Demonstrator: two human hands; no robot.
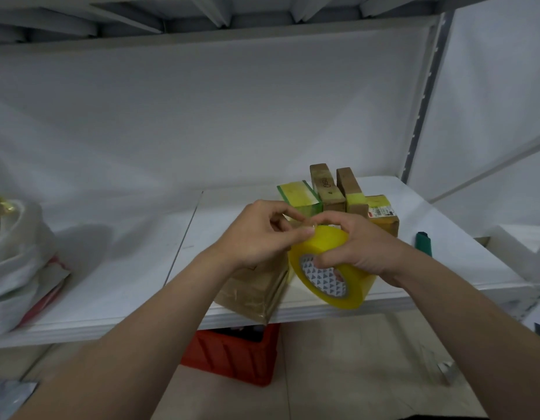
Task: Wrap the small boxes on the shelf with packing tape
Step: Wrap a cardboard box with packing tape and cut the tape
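Tape [349,294] is sitting tilted in our right hand [362,247], fingers curling over the yellow roll and thumb pressing at its core, above the near edge of the shelf [126,283]. Our left hand [256,234] is pinching the roll's top rim, thumb and forefinger together. A brown box [250,292] is lying under our left wrist, and four more boxes [326,189] are standing just beyond. A green tool [423,242] is lying right, a bag [17,262] far left, a crate [232,356] below.
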